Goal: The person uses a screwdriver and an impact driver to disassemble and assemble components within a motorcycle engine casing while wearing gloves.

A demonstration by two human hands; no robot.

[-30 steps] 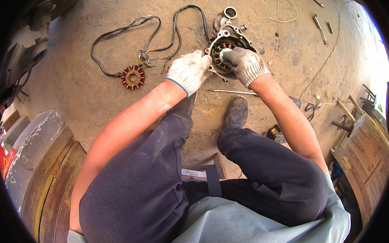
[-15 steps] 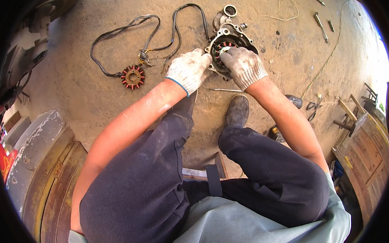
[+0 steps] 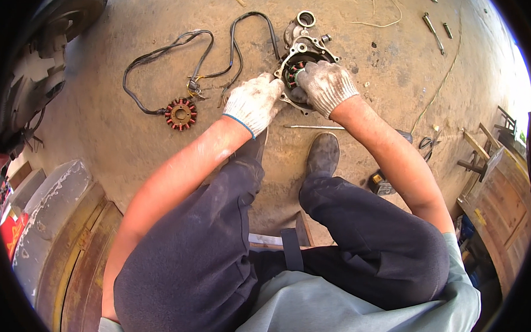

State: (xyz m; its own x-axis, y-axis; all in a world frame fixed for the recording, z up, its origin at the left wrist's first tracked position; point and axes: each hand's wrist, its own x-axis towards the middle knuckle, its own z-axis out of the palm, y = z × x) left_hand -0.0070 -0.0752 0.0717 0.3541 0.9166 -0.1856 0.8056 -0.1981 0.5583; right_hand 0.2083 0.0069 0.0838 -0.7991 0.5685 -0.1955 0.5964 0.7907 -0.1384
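A metal engine cover [image 3: 302,47] lies on the floor in front of me, with a stator [image 3: 291,75] of copper-red coils seated inside its round opening. My left hand [image 3: 254,105], in a knitted white glove with a blue cuff edge, is closed at the cover's left rim. Over the opening, my gloved right hand [image 3: 328,85] has its fingers curled down against the stator, and it hides the stator's right side. To the left lies a second stator [image 3: 180,114], joined to a black cable [image 3: 133,91] that loops across the floor toward the cover.
A thin metal rod [image 3: 314,127] lies between the cover and my boot [image 3: 323,155]. Farther right are a T-shaped tool [image 3: 433,33], a small socket [image 3: 447,31] and scissors-like pliers [image 3: 431,145]. A wooden board [image 3: 501,210] stands at the right, and a wheel [image 3: 73,17] at the upper left.
The engine cover has shifted slightly left. My right hand has moved a little left and away from me over the stator, while my left hand stays at the rim. The view has tilted slightly.
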